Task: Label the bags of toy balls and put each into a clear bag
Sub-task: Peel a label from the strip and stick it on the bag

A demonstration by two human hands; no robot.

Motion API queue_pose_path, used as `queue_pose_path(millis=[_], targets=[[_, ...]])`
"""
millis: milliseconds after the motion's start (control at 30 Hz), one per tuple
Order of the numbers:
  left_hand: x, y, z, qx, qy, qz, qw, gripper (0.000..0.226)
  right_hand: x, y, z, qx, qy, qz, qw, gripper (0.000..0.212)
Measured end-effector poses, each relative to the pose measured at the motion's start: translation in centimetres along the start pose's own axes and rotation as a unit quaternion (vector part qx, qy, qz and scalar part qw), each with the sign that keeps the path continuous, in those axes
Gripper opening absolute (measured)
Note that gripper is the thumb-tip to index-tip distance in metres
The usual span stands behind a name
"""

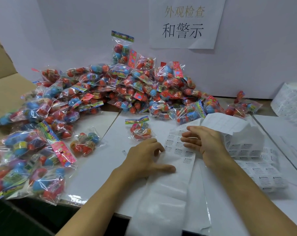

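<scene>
The left hand [144, 157] presses spread fingers on the label strip [178, 150], anchoring it; the right hand [202, 142] pinches a label there. The nearest ball bag [141, 129] lies at 11 o'clock.

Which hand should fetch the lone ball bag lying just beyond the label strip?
Probably left: the left hand lies just below the small clear bag of coloured balls, while the right hand handles the white label strip.

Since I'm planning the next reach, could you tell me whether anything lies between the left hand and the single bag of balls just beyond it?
Nothing visible does: only bare white tabletop lies between the left hand and that bag of balls.
</scene>
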State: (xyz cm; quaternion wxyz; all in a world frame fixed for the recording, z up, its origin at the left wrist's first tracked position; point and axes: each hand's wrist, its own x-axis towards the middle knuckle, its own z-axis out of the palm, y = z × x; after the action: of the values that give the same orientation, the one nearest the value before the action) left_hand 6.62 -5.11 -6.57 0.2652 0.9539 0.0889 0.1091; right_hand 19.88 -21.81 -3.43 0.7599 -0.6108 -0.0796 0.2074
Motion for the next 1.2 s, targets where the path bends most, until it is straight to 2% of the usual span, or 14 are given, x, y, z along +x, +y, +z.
queue_pose_path(millis=[133, 200, 267, 367, 400, 500, 600, 700, 833, 933, 1033, 1133, 1200], targets=[[0.3, -0.3, -0.2, -0.17, 0.026, -0.004, 0.985, 0.021, -0.5, -0.1, 0.0, -0.047, -0.051, -0.069, 0.995, 0.011], [0.5, -0.3, -0.7, -0.311, 0.062, -0.027, 0.948, 0.012, -0.8, -0.1, -0.1, -0.074, -0.063, -0.126, 0.987, 0.011], [0.7, -0.2, -1.3, -0.433, 0.067, -0.084, 0.895, 0.016, -1.0, 0.0, 0.0, -0.148, -0.068, -0.189, 0.968, 0.01], [1.2, -0.1, -1.7, -0.51, 0.057, -0.142, 0.846, 0.024, -1.3, 0.7, 0.2, -0.276, -0.091, -0.235, 0.927, 0.011], [1.2, -0.1, -1.9, -0.511, 0.047, -0.156, 0.844, 0.023, -1.4, 0.9, 0.3, -0.298, -0.105, -0.236, 0.919, 0.012], [1.2, -0.1, -2.2, -0.474, -0.023, -0.159, 0.866, 0.035, -1.6, 1.5, 0.6, -0.337, -0.136, -0.236, 0.901, 0.017], [0.9, -0.1, -2.1, -0.49, -0.073, -0.174, 0.851, 0.026, -1.4, 1.6, 0.6, -0.35, -0.136, -0.228, 0.898, 0.022], [0.7, -0.2, -2.0, -0.513, -0.07, -0.176, 0.837, 0.036, -1.3, 1.7, 0.5, -0.364, -0.123, -0.233, 0.893, 0.028], [0.7, -0.3, -1.8, -0.522, -0.064, -0.145, 0.838, 0.037, -1.3, 1.7, 0.4, -0.379, -0.141, -0.245, 0.881, 0.033], [0.8, -0.3, -1.7, -0.529, -0.057, -0.129, 0.837, 0.039, -1.4, 1.8, 0.5, -0.374, -0.145, -0.254, 0.88, 0.028], [0.9, -0.3, -1.3, -0.501, -0.041, -0.118, 0.856, 0.036, -1.6, 2.0, 0.7, -0.362, -0.143, -0.257, 0.885, 0.021], [1.0, -0.2, -1.0, -0.476, -0.035, -0.108, 0.872, 0.036, -1.6, 2.0, 0.7, -0.334, -0.141, -0.23, 0.903, 0.01], [0.8, -0.1, -1.0, -0.479, -0.033, -0.108, 0.871, 0.037, -1.6, 1.9, 0.6, -0.32, -0.149, -0.212, 0.911, 0.007]])
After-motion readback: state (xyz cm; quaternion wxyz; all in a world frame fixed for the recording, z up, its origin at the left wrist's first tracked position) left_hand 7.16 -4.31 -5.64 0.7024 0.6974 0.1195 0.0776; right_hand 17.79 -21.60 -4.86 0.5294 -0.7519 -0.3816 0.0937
